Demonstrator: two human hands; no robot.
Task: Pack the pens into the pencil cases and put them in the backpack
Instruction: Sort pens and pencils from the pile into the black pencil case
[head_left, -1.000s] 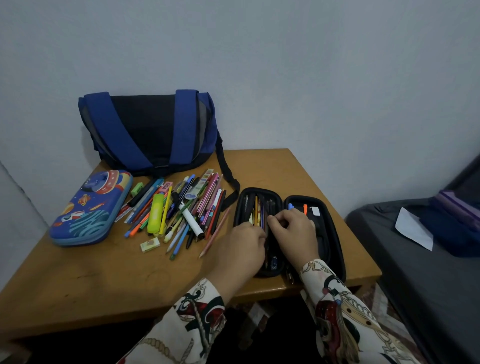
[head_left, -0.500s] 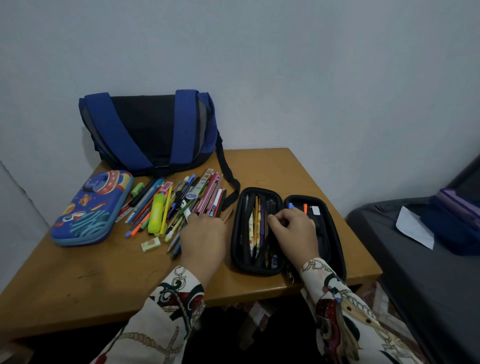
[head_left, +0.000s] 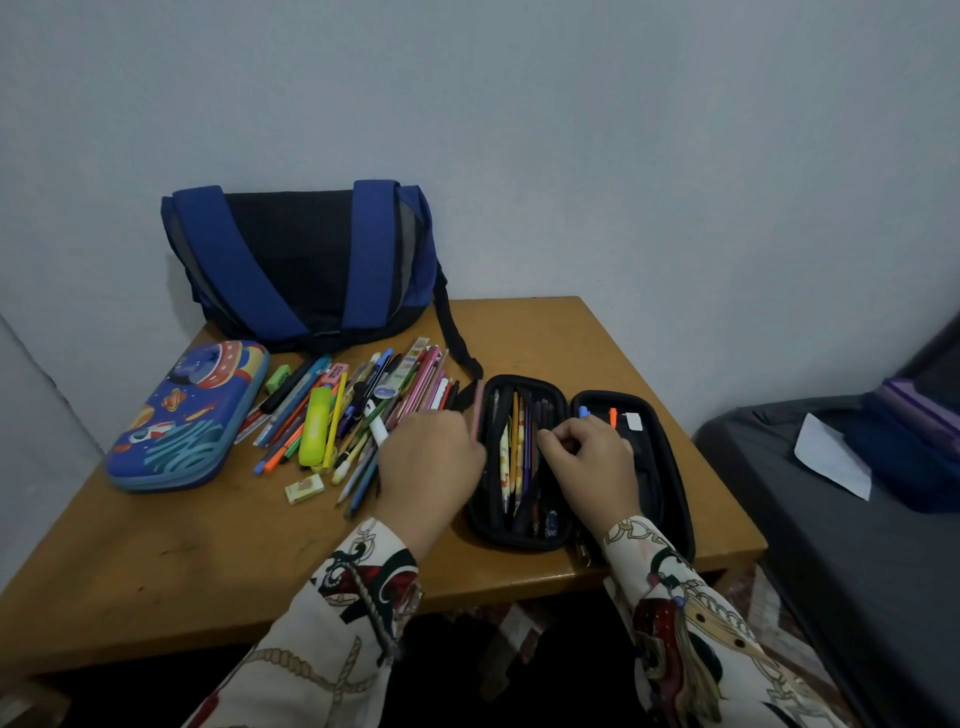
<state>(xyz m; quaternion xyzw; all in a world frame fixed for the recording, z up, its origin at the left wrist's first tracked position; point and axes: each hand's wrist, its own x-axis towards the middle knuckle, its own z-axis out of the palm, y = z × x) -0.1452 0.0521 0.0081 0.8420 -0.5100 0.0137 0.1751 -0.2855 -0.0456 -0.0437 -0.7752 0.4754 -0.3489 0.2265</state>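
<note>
An open black pencil case (head_left: 672, 467) lies near the table's front right edge, with several pens (head_left: 515, 447) in its left half. My right hand (head_left: 589, 460) curls its fingers round the case's middle divider. My left hand (head_left: 431, 462) is just left of the case and pinches a pink pencil (head_left: 477, 413) that points away from me along the case's left rim. A loose pile of pens and markers (head_left: 358, 410) lies left of that hand. A shut blue space-themed pencil case (head_left: 187, 415) sits at the far left. The blue and black backpack (head_left: 306, 260) stands at the back against the wall.
The wooden table (head_left: 208, 545) has a small eraser (head_left: 305, 489) in front of the pile and a green eraser (head_left: 278, 378) near the blue case. A backpack strap (head_left: 457, 338) trails toward the black case. A dark bed with paper (head_left: 831, 460) is at the right.
My left hand left the black case, reached into the pile, and now comes back toward the case with the pink pencil. My right hand stayed on the divider.
</note>
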